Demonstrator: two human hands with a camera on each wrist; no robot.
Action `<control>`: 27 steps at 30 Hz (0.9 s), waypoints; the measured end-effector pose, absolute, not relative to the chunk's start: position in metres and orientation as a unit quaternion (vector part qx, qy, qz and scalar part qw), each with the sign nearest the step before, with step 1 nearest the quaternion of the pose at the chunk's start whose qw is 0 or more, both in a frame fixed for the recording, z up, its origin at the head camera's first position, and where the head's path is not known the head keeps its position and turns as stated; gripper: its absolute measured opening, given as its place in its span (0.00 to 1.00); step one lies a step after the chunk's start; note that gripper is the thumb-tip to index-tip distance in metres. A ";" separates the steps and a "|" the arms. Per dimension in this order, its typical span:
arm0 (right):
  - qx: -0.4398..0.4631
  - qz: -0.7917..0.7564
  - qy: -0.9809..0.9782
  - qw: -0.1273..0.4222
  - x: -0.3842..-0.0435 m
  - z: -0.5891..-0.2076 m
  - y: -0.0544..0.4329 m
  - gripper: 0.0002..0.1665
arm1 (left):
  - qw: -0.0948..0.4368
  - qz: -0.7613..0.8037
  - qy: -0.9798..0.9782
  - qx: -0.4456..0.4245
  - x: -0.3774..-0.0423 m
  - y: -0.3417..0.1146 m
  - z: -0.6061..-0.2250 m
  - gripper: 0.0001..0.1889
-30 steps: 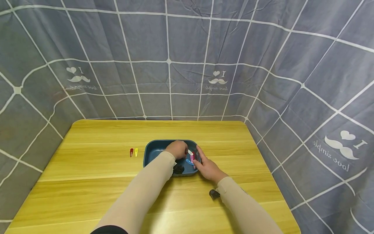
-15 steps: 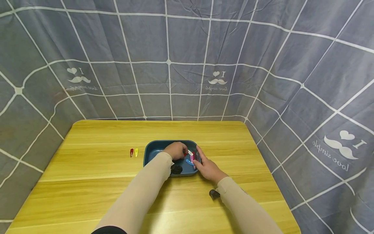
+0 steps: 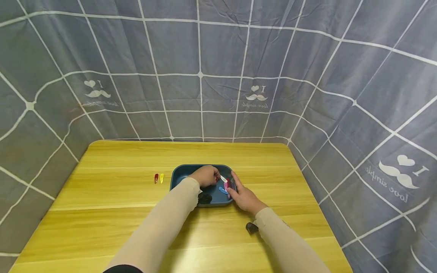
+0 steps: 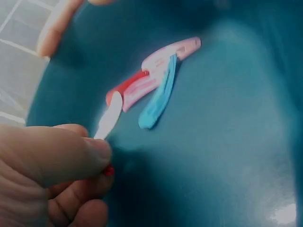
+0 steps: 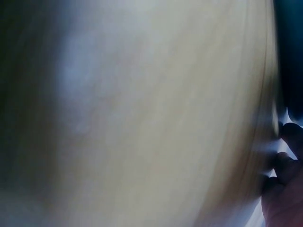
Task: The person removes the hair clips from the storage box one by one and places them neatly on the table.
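Left wrist view: your left hand (image 4: 52,165) pinches a mostly hidden red item (image 4: 109,170) inside the tray (image 4: 227,137), nearer the white clip (image 4: 110,114), which points lengthwise toward the other clips (image 4: 142,90), than your right hand (image 3: 246,198), gripping the tray's right end.

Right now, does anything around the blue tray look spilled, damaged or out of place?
Nothing looks spilled or visibly broken. A red clip and a yellow clip lie on the table, left of the blue tray, apart from the overlapping clips inside; but lying neatly side by side, they seem placed deliberately.
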State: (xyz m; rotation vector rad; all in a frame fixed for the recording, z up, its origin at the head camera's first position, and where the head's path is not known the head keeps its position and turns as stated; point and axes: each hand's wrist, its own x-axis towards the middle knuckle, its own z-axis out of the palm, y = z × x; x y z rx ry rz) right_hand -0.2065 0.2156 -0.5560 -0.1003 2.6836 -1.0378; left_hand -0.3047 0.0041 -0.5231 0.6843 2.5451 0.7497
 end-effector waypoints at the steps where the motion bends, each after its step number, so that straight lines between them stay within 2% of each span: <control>1: -0.034 -0.356 0.925 0.130 -0.206 -0.556 0.216 0.44 | 0.198 0.275 0.908 0.248 -0.304 0.003 -0.521 0.12; 8: -0.026 -0.361 0.923 0.127 -0.203 -0.558 0.215 0.45 | 0.176 0.336 0.890 0.253 -0.296 -0.012 -0.495 0.17; 18: -0.028 -0.364 0.924 0.116 -0.203 -0.558 0.214 0.45 | 0.119 0.408 0.873 0.241 -0.293 -0.064 -0.460 0.17; 27: -0.039 -0.360 0.925 0.114 -0.204 -0.556 0.212 0.45 | 0.080 0.422 0.880 0.202 -0.294 -0.117 -0.454 0.18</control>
